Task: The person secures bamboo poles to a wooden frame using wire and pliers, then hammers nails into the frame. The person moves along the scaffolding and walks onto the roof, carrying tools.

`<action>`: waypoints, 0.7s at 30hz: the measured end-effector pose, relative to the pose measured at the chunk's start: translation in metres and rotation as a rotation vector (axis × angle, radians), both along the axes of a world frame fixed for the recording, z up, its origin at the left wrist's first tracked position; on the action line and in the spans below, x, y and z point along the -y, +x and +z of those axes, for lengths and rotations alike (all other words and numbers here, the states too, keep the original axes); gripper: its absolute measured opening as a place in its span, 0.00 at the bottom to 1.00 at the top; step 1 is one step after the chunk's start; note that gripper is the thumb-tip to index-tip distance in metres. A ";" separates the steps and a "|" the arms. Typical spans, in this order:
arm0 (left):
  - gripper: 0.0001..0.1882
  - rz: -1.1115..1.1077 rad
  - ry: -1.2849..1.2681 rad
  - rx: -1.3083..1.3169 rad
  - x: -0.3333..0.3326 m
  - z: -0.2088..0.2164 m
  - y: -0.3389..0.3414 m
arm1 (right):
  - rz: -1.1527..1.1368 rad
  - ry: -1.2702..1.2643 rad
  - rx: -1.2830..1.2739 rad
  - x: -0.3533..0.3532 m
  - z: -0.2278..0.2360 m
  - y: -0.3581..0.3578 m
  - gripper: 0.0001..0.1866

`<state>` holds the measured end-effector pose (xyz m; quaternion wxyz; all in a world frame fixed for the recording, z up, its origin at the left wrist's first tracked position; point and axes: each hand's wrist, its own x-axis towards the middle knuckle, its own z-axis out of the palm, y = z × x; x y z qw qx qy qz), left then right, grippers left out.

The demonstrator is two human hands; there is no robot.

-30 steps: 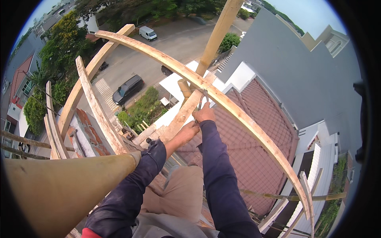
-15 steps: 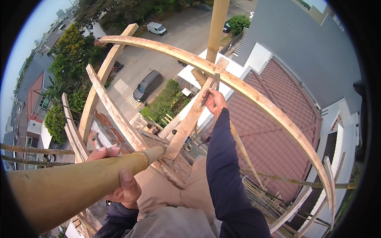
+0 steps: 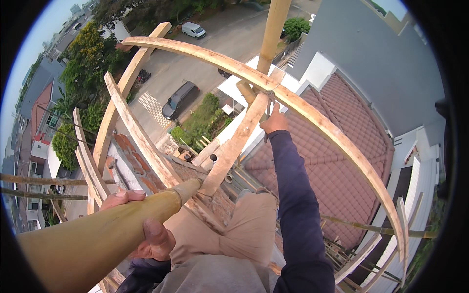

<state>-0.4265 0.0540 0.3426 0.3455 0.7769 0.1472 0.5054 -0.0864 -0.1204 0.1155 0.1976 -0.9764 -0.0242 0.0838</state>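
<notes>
My left hand (image 3: 157,242) is wrapped around a thick bamboo pole (image 3: 93,229) that slants in from the lower left. Further off, my right hand (image 3: 276,120) grips a pair of pincers (image 3: 267,115). The pincers' jaws are at the joint where a long wooden beam (image 3: 210,59), looking curved here, crosses the upper end of a flat plank (image 3: 237,141). An upright bamboo pole (image 3: 274,34) and a short bamboo stub (image 3: 245,91) meet close to that joint. What the jaws bite is too small to make out, though thin wire seems to be there.
More timbers (image 3: 132,122) rise at the left above a rough brick wall (image 3: 132,161). A hammer-like tool (image 3: 117,173) lies on the wall. Far below are a street with a dark car (image 3: 181,100) and a white van (image 3: 193,30). A red tiled roof (image 3: 317,156) spreads at right.
My right hand has swung to the right and turned, with the pincers' handles turning too, while the jaws stay at the joint. My left hand keeps its hold on the bamboo pole.
</notes>
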 end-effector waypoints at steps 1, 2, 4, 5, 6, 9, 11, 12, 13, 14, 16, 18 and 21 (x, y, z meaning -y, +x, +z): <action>0.35 -0.020 -0.003 -0.005 -0.001 0.001 0.000 | 0.014 -0.121 0.059 -0.002 0.003 -0.002 0.48; 0.34 -0.032 -0.004 0.021 -0.001 0.001 0.001 | 0.023 -0.242 0.129 -0.002 0.006 -0.005 0.46; 0.34 -0.059 -0.006 0.067 -0.002 0.000 0.003 | 0.058 -0.495 0.173 0.002 0.017 -0.007 0.35; 0.34 -0.076 -0.009 0.087 -0.003 -0.002 0.004 | 0.074 -0.741 0.260 0.004 0.023 -0.007 0.34; 0.34 -0.103 -0.013 0.115 -0.003 -0.004 0.005 | 0.123 -0.952 0.318 0.007 0.030 -0.006 0.32; 0.33 -0.111 -0.003 0.145 -0.006 -0.008 0.006 | 0.127 -0.970 0.270 0.001 0.041 -0.002 0.27; 0.33 -0.102 0.011 0.090 -0.006 -0.007 0.002 | -0.007 -0.644 0.100 -0.009 0.039 0.000 0.25; 0.33 -0.078 -0.003 0.062 -0.006 -0.007 0.001 | -0.126 -0.494 0.095 -0.014 0.035 -0.001 0.24; 0.33 -0.061 0.037 0.064 -0.006 -0.007 0.000 | -0.182 -0.288 0.063 -0.018 0.030 -0.002 0.23; 0.33 -0.029 0.054 0.081 -0.006 -0.006 0.001 | -0.198 -0.125 0.058 -0.016 0.025 -0.003 0.23; 0.36 0.027 0.034 0.077 -0.004 -0.007 0.004 | -0.213 0.053 -0.026 -0.008 0.010 -0.007 0.22; 0.37 0.092 0.040 0.141 -0.002 -0.008 0.012 | -0.236 0.146 -0.033 0.009 -0.006 -0.008 0.21; 0.38 0.178 0.043 0.286 0.005 -0.011 0.025 | -0.199 0.086 -0.087 0.038 -0.034 0.002 0.21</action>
